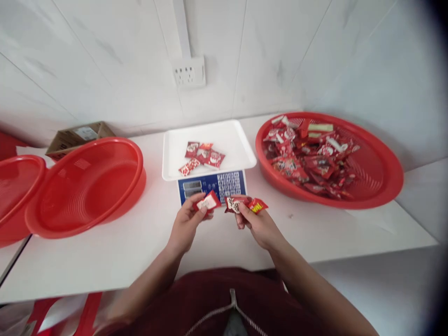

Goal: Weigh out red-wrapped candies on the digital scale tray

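Observation:
Between its thumb and fingers, my left hand (189, 219) pinches a red snack packet (207, 202) with a pale label. Close beside it, my right hand (257, 224) grips red snack packets (232, 204), one of them with yellow lettering. Both hands are above the table, just in front of the blue keypad and display of a weighing scale (229, 184). On top of the scale lies a white tray (175, 140), where several small red packets (214, 159) are gathered near the middle.
To the right, a large red plastic basket (381, 163) holds a heap of red packets. Two red basins stand at the left, the nearer one (87, 186) tilted, with a cardboard box (79, 135) behind. A power socket (190, 73) is on the tiled wall.

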`<state>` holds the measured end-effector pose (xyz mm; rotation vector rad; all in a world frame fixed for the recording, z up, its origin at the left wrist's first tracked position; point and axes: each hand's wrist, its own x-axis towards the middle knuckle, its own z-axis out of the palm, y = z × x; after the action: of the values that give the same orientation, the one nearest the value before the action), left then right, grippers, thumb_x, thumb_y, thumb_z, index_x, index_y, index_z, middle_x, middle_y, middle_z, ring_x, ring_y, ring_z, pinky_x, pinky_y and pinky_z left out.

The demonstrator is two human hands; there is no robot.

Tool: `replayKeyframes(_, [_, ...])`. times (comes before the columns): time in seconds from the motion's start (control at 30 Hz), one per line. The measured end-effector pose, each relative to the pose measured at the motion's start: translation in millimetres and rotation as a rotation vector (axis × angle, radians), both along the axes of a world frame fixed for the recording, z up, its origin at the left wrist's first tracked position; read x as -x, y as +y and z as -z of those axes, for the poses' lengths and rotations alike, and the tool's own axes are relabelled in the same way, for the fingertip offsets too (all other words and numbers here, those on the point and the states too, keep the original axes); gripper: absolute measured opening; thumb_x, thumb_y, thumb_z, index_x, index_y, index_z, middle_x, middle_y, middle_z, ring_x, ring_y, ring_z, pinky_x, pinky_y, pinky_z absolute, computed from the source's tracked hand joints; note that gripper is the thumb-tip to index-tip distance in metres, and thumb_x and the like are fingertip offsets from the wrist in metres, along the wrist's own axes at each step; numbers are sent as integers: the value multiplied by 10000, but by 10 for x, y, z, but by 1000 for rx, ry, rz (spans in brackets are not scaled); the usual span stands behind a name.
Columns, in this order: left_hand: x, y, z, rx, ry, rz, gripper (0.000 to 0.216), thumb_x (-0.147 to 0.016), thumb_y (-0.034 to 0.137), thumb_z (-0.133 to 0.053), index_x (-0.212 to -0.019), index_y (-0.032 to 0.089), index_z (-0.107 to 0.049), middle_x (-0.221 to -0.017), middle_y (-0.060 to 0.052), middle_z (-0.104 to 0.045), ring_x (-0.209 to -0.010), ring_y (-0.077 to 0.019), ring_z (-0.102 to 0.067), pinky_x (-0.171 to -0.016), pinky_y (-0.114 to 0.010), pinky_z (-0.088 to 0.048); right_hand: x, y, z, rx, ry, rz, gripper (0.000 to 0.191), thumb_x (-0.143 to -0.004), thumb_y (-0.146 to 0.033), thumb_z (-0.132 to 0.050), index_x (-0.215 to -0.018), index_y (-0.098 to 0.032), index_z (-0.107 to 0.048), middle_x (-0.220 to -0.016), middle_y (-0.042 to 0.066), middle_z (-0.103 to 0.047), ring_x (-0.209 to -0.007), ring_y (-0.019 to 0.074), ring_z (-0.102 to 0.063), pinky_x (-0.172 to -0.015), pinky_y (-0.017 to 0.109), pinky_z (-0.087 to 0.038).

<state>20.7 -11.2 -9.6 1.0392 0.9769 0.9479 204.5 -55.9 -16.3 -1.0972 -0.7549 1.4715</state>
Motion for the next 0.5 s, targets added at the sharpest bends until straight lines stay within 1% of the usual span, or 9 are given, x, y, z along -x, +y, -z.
replayKeyframes(0.07, [3,5,6,11,8,-35,338,-776,328,-636,-1085,222,-548,-946,-21,-648,-760,-129,-618,-721,-283,-521,-49,139,-89,-43,-55,3,414,-785,-480,-595,-1082,-195,-540,-603,-36,-573,-512,94,-501,-536,243,-431])
replayKeyframes(0.13, [-4,16,7,36,3,-20,328,-780,337,-629,-1070,206,-546,-911,-25,-651,-752,-132,-615,-725,-286,-515,-75,366,-230,-107,-101,4,395,-793,-459,-597,-1085,-197,-554,-635,-24,-590,-528,92,-513,-548,239,-439])
replayKeyframes(0.2, [-17,15,-5,43,-7,9,331,-777,348,-630,-1057,194,-545,-903,-33,-650,-754,-137,-610,-735,-296,-509,-55,636,-410,-164,-79,-7,419,-782,-456,-610,-1121,-217,-546,-679,-14,-613,-522,89,-524,-546,235,-453])
replayKeyframes(0.23, [-21,7,-15,37,-10,21,334,-773,353,-633,-1051,191,-545,-901,-35,-648,-752,-138,-607,-737,-300,-507,-31,766,-496,-176,-40,-29,466,-777,-461,-613,-1175,-239,-515,-722,-6,-632,-519,88,-536,-546,238,-465])
replayKeyframes(0.3, [-17,-17,-38,14,-5,33,334,-770,360,-634,-1044,189,-548,-896,-36,-644,-752,-140,-599,-740,-308,-502,27,978,-618,-142,15,-103,587,-783,-474,-601,-1301,-294,-393,-809,13,-662,-512,93,-563,-548,255,-493])
replayKeyframes(0.37, [14,-39,-54,-6,12,32,330,-773,365,-629,-1040,188,-553,-895,-38,-640,-754,-144,-592,-742,-315,-496,70,1076,-641,-91,12,-137,656,-797,-477,-583,-1363,-312,-297,-832,26,-674,-491,94,-569,-530,256,-503])
replayKeyframes(0.4, [40,-47,-58,-12,24,27,327,-774,367,-627,-1037,188,-556,-896,-40,-639,-755,-146,-588,-742,-317,-493,78,1071,-617,-74,-8,-131,667,-802,-473,-577,-1375,-309,-278,-821,27,-674,-478,91,-564,-515,248,-500])
replayKeyframes(0.47, [107,-55,-60,-14,51,15,324,-776,371,-621,-1034,185,-559,-900,-46,-640,-756,-148,-581,-739,-319,-489,55,962,-519,-64,-62,-102,652,-806,-457,-575,-1372,-295,-294,-798,19,-666,-460,80,-546,-489,228,-488])
replayKeyframes(0.5, [142,-57,-59,-12,67,11,327,-775,373,-620,-1035,184,-560,-900,-48,-641,-755,-149,-578,-733,-316,-486,26,867,-453,-63,-91,-93,623,-804,-450,-578,-1353,-286,-332,-790,12,-657,-454,73,-534,-482,220,-482])
